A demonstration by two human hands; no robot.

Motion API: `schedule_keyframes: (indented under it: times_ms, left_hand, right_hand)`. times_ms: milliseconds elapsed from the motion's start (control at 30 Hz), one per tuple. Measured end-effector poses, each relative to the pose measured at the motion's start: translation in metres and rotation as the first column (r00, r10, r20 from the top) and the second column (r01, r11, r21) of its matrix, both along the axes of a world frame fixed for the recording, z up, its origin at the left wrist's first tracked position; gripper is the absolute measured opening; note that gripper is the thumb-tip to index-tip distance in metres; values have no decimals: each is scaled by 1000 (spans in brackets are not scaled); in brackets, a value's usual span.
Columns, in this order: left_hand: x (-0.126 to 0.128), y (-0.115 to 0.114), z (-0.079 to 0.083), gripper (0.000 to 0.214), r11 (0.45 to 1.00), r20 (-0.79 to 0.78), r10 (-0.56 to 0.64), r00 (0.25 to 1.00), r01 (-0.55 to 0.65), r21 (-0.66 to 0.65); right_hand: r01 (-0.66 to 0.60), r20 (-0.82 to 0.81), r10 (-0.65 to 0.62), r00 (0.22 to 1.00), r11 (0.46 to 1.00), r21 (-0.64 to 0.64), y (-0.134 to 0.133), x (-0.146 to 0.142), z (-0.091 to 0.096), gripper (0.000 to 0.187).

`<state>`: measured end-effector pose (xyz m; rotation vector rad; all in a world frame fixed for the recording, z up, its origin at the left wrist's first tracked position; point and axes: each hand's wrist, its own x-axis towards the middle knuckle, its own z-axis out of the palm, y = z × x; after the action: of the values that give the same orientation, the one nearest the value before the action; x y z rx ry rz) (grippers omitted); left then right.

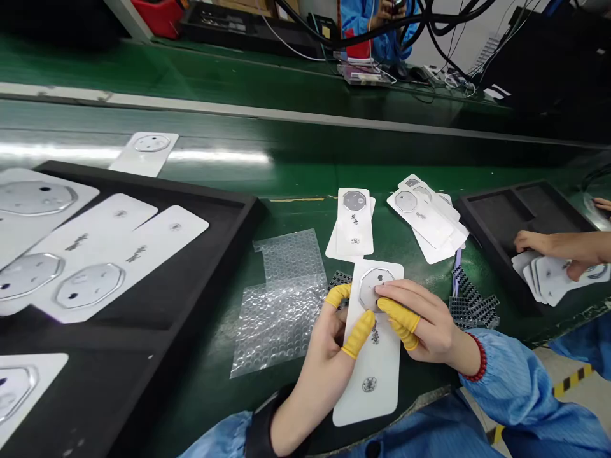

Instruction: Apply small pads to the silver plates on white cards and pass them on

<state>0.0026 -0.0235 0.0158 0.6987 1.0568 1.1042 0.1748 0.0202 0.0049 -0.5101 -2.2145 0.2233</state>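
- While the fingers of both hands close on a white card (375, 375), yellow finger cots (398, 315) cover the tips, and the left hand (324, 356) grips the card's left edge as the right hand (410, 318) presses over its top end.
- Under the right fingertips sits an octagonal clear film (367, 289), partly hidden by them.
- That card lies near the worktop's near edge, with its long side pointing toward the person.
- A red beaded bracelet (478, 359) circles the right wrist, and a blue sleeve (520, 394) covers that forearm.
- Just left of the hands lies a sheet of bubble wrap (281, 305) on the green worktop (296, 172).
- Just right of them lie black mesh strips (472, 305).
- Farther off, a small stack of cards (353, 222) and a looser pile of cards (420, 216) sit side by side.
- A black tray (200, 191) at left holds more cards, and one loose card (143, 152) lies beyond it.
- At far right, a co-worker's hand (548, 245) holds a fan of cards (548, 280) over another black tray (520, 197).
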Motion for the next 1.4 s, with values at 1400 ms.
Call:
schedule_keyframes:
  times_ms: [1400]
  left_hand:
    - [0,1,2,42,999,52,-30,998,28,32]
  right_hand:
    - [-67,72,76,994,991,-113,-4,-1,23,26]
